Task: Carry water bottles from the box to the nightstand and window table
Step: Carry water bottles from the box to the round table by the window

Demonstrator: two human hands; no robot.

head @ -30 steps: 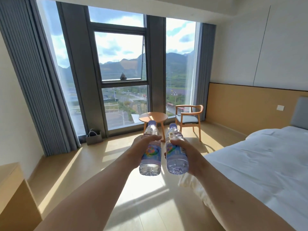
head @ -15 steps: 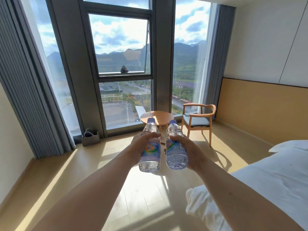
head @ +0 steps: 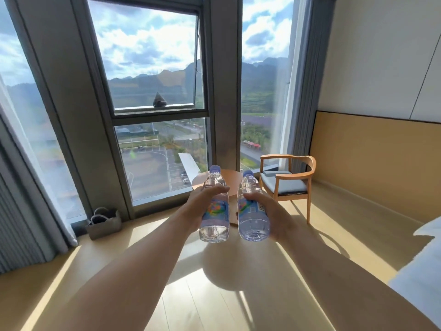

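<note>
Wooden window table (head: 232,177) half hidden behind bottles (head: 214,206)

No wording can be read. The left bottle (head: 214,206) and the right bottle (head: 252,209) each carry a colourful label, but its print is too blurred to make out. A small dark patch on the right bottle's label may be a barcode.
</note>
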